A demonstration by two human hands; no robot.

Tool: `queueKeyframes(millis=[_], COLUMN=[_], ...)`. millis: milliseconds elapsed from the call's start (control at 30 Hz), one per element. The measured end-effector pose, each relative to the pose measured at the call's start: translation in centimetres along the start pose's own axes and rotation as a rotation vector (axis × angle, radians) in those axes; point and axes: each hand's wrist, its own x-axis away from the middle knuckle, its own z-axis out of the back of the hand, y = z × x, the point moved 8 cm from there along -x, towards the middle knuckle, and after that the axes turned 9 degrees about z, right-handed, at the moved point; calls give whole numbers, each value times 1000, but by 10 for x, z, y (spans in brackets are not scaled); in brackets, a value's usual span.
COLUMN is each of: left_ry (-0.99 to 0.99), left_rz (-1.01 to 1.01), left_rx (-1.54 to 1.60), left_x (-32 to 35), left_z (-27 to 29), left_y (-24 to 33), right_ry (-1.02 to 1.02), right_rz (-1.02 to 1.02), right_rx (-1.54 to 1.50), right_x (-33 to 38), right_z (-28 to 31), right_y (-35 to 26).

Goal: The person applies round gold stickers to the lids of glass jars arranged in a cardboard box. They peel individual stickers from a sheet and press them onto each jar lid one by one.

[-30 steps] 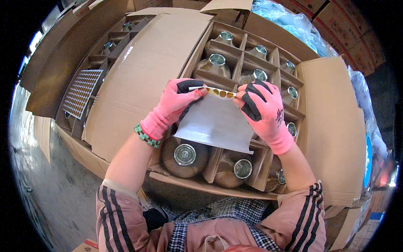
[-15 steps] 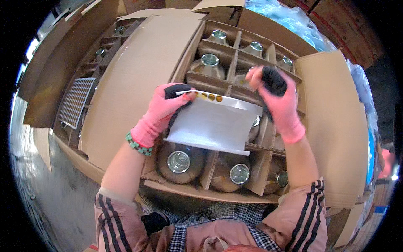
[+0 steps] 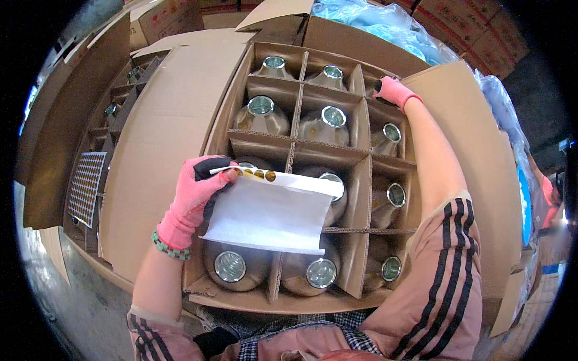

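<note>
Right hand (image 3: 394, 91) fingertips hidden behind divider (image 3: 368, 99).

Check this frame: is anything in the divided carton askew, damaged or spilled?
Nothing stands out. The bottles sit upright, one per cell of the carton; dividers look intact. The left hand holds a sticker sheet above them.

Blue plastic wrap (image 3: 385, 24), stacked cartons (image 3: 475, 24), gridded tray (image 3: 85, 186) at left.

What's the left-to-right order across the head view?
Grid-patterned tray → wide cardboard flap → left hand → white sticker sheet → right hand → blue plastic sheeting.
</note>
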Motion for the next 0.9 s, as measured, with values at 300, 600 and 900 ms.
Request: queueKeyframes(millis=[300, 600, 900], left_ry=[27, 17, -24], left_rz=[37, 13, -9], left_rx=[-39, -4, 48], left_x=[4, 2, -2], left_z=[-1, -5, -10], left_y=[0, 2, 4], right_ry=[11, 163, 1318], right_rz=[40, 113, 100], right_rx=[454, 420, -332], right_x=[6, 5, 80], right_z=[5, 9, 92], right_y=[-28, -29, -23])
